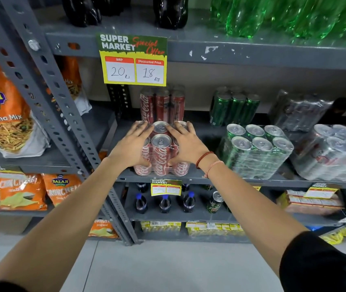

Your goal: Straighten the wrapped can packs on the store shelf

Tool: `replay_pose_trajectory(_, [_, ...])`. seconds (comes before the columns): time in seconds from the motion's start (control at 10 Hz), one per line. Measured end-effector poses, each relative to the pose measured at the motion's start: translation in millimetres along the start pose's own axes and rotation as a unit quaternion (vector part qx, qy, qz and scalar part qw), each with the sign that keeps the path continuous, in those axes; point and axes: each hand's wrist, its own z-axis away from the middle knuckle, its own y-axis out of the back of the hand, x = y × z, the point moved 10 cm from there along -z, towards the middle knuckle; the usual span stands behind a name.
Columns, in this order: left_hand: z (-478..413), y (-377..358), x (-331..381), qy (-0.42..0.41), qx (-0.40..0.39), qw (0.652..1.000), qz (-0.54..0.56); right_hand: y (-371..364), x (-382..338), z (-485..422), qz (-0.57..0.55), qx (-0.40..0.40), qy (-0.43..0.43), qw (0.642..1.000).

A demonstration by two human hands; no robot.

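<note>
Two hands' grip clasping red can pack (161, 151), green can pack (254, 151) just right, second red pack (162, 106) behind

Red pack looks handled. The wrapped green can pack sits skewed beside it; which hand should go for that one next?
Right, probably. The right hand rests on the red shrink-wrapped cola can pack on the side facing the skewed green shrink-wrapped can pack. The left hand would have to cross over the red pack.

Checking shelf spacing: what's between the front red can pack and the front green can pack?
Head view: only bare grey shelf between the red can pack and green can pack.
</note>
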Motion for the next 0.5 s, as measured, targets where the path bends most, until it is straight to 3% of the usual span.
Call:
replay_pose_trajectory(0.4, [6.6, 8.0, 2.9, 0.02, -0.036, 0.999, 0.015, 17.1, -8.9, 19.2, -0.011, 0.003, -0.03, 0.999])
replay_pose_trajectory(0.5, [13.5, 36.5, 17.7, -0.003, 0.024, 0.998, 0.053, 66.5, -10.6, 50.0, -0.098, 0.154, -0.016, 0.983])
